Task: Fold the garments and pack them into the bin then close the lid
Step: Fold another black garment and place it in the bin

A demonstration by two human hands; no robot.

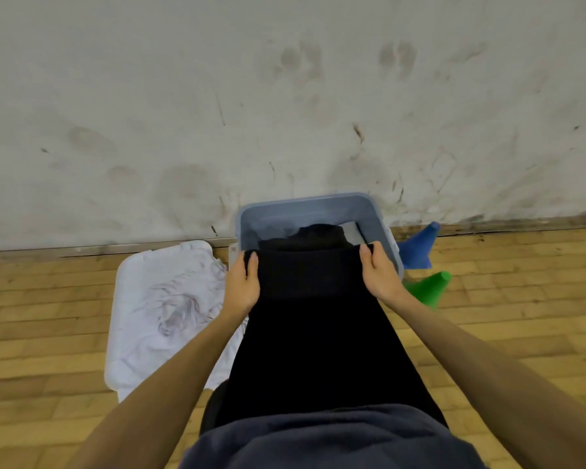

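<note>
Both hands grip a folded black garment (310,275) — left hand (242,286) and right hand (379,277) pinching its side edges — held just above the open blue bin (379,211).

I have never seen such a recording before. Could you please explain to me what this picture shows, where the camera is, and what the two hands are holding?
There is no machine here. The single picture comes from a camera worn on a person's head, looking forward and down, so the arms enter from below. The left hand and right hand each grip one side of a black garment, holding it over the near edge of a grey-blue plastic bin. Dark clothing already lies inside the bin. On the wooden floor, left of the bin, a white printed garment lies on what looks like the white lid. To the right are a blue cone and a green cone.
</note>
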